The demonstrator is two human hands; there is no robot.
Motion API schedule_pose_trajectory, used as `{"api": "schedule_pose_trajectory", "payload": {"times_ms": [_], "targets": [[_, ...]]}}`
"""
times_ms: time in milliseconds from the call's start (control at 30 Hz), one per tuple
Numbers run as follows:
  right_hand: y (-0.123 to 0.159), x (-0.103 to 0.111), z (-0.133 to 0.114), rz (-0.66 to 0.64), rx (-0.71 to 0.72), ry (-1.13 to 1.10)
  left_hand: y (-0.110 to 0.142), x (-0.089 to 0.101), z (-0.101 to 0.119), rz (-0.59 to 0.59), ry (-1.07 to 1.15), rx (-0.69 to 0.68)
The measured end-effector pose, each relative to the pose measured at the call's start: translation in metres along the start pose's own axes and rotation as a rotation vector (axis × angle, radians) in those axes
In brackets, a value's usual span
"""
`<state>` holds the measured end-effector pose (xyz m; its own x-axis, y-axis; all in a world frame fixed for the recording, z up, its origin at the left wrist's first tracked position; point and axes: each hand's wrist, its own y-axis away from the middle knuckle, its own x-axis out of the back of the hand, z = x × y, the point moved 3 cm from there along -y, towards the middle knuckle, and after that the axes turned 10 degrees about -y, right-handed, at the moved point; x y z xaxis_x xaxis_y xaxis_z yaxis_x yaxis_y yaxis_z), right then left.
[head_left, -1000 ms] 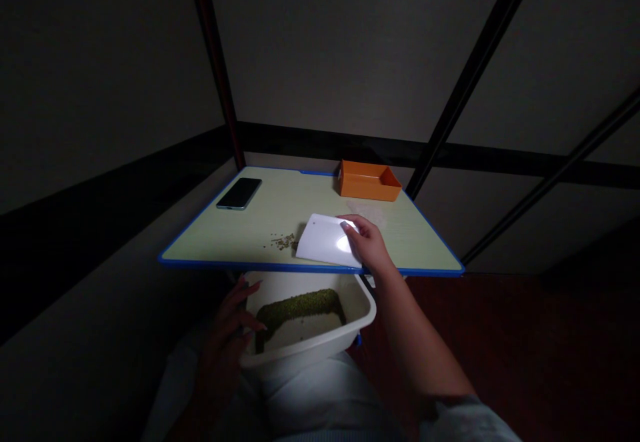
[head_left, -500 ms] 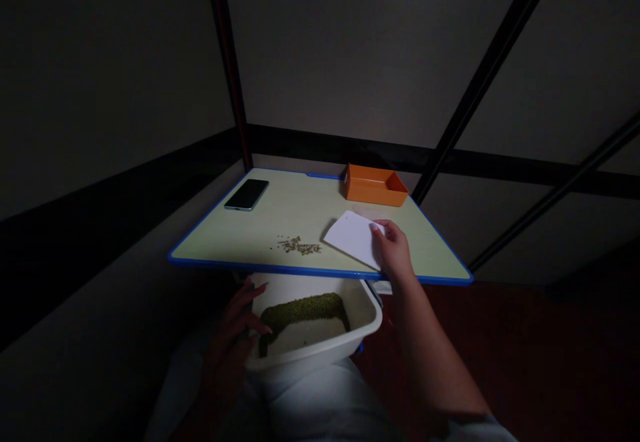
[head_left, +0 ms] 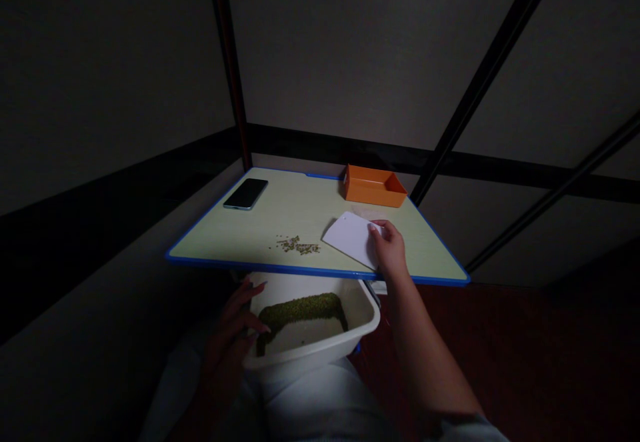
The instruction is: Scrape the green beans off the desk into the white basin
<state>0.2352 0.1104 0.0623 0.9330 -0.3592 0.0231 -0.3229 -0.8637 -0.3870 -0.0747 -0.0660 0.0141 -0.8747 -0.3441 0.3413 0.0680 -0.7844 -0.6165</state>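
My right hand [head_left: 389, 247] is closed on a white dough scraper [head_left: 350, 234], a flat sheet with a small hole in one corner, held low over the table. To the scraper's left lies a small scatter of greenish grains [head_left: 296, 245], apart from its edge. Below the table edge, a white plastic basin [head_left: 367, 319] rests on my lap. Heaped along its inside is a band of small green grains [head_left: 300, 309], probably beans. My left hand [head_left: 240, 325] grips the basin's left rim, its fingertips reaching over the inside.
The small pale table [head_left: 300, 195] has a blue raised edge. A phone [head_left: 247, 194] lies at its back left, and an orange box [head_left: 375, 193] stands at the back right. Panelled walls [head_left: 340, 55] close off the back and left. Reddish floor [head_left: 510, 342] shows at right.
Hardly anything differs. The whole view has shifted slightly; both hands, the scraper and the scattered grains keep their places relative to one another.
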Motion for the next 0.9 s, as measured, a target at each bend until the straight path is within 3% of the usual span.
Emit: {"api": "schedule_pose_trajectory", "payload": {"times_ms": [467,733,900], "targets": [[0.0045,-0.0023,-0.0055,-0.077,0.002,0.0,-0.0021,-0.0007,0.0014,-0.017,-0.017,-0.019],[0.0041,-0.0058,-0.0051,-0.142,-0.001,-0.07,0.0021,0.0005,-0.0053,-0.033,-0.009,0.039],[0.0041,-0.0024,-0.0044,-0.073,0.0,-0.047,-0.0004,0.002,-0.0012,-0.038,-0.024,0.054]]}}
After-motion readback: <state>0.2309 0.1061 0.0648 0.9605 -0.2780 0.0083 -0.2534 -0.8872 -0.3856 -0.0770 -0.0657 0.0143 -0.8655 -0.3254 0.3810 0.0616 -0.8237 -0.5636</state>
